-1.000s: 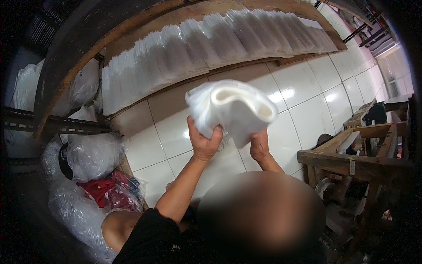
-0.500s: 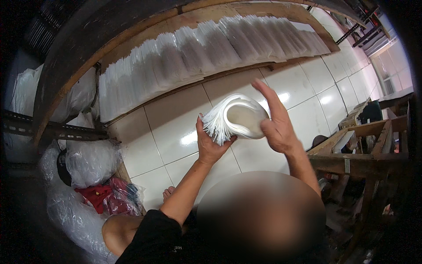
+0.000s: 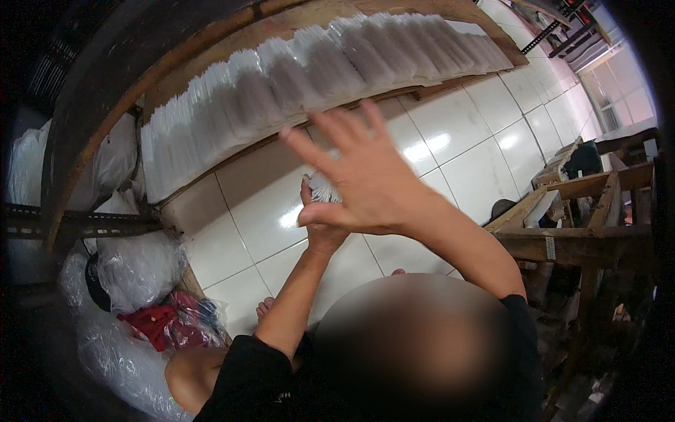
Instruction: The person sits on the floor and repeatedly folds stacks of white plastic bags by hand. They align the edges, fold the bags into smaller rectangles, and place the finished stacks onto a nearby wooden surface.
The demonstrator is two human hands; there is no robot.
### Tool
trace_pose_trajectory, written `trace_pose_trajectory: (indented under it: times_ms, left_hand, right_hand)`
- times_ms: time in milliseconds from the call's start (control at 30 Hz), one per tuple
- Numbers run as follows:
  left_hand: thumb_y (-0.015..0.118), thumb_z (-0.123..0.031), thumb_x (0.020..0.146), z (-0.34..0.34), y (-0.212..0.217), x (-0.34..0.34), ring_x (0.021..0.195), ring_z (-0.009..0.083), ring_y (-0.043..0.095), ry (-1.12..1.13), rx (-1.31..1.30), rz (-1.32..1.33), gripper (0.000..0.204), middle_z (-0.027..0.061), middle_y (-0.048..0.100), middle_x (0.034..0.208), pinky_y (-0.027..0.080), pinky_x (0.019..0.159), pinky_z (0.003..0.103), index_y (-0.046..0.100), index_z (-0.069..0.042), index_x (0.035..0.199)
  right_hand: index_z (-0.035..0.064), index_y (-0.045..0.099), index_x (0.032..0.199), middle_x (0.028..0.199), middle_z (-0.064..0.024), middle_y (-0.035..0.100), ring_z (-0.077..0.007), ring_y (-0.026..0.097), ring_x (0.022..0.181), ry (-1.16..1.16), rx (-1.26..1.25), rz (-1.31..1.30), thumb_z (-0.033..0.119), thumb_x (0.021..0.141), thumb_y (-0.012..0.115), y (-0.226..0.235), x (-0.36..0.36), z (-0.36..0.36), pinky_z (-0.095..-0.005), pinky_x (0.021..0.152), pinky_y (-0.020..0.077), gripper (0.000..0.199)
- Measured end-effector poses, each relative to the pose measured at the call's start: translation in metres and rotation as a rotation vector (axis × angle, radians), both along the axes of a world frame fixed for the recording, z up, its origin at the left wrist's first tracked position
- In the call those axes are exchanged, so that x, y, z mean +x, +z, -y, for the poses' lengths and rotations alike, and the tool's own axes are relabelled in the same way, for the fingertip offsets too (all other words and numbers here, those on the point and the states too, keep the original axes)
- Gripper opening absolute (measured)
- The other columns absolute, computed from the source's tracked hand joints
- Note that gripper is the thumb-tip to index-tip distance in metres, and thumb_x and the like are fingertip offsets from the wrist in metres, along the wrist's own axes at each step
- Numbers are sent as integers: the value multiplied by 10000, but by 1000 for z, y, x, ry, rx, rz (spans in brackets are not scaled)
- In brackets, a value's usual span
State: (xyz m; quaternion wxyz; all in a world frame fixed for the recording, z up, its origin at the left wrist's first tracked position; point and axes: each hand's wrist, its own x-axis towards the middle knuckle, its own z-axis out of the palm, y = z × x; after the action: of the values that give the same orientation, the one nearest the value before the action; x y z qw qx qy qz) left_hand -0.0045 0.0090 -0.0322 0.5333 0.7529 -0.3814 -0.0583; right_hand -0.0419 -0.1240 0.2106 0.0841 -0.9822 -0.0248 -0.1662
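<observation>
My left hand grips a curled bundle of thin white sheets above the tiled floor. Only the fanned edges of that bundle show; the rest is behind my right hand. With fingers spread wide, my right hand passes in front of the bundle and my left fingers, nearer to the camera. It holds nothing. I cannot tell whether it touches the bundle. Beyond both hands, a long row of similar white, partly glossy sheets leans in overlapping stacks on a brown board.
Clear plastic bags with a red item lie at the left, below a dark perforated metal rail. A wooden frame stands at the right. White tiles cover the floor. A blurred oval hides the lower middle.
My right hand has swung left from the bundle's right side, across in front of it, its fingers now spread. My left hand keeps its hold. The whole view has shifted slightly.
</observation>
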Motion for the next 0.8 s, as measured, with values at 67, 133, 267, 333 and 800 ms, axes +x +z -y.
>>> trace_pose_trajectory:
  times_ms: [67,133,267,333,800]
  left_hand:
    - [895,-353,666,-3,5,-1,1287,360,444,8,10,10,1172,214,420,1389,359,1084,481,139,21,1480]
    - [932,-297,603,14,7,-1,1243,383,475,40,-77,-57,1237,240,418,1363,407,1044,460,121,34,1477]
    - [949,-253,565,0,21,7,1185,408,502,89,-13,18,1269,241,423,1324,431,1011,453,110,35,1473]
    - [949,-250,561,5,0,-1,1174,411,504,85,-33,-58,1259,238,432,1311,431,1005,455,123,33,1468]
    - [880,-222,647,8,26,6,1196,364,466,129,-12,79,803,169,469,1251,373,1026,455,432,-21,1281]
  right_hand:
    - [128,333,1509,1392,-273,449,-431,396,1323,-60,-11,-27,746,838,460,-2,-7,7,-591,1134,204,921]
    - [122,322,1514,1392,-273,442,-432,384,1324,-166,-86,-104,718,836,492,-24,-6,25,-550,1142,208,918]
    - [104,317,1512,1390,-302,432,-445,401,1305,-184,109,148,677,865,495,20,-4,26,-555,1128,226,883]
    - [84,318,1508,1379,-297,443,-443,419,1276,-171,-38,-16,697,867,477,-14,-4,21,-550,1107,239,901]
    - [71,387,1466,1328,-234,529,-422,472,1238,-122,12,306,675,902,483,52,19,14,-530,1041,338,833]
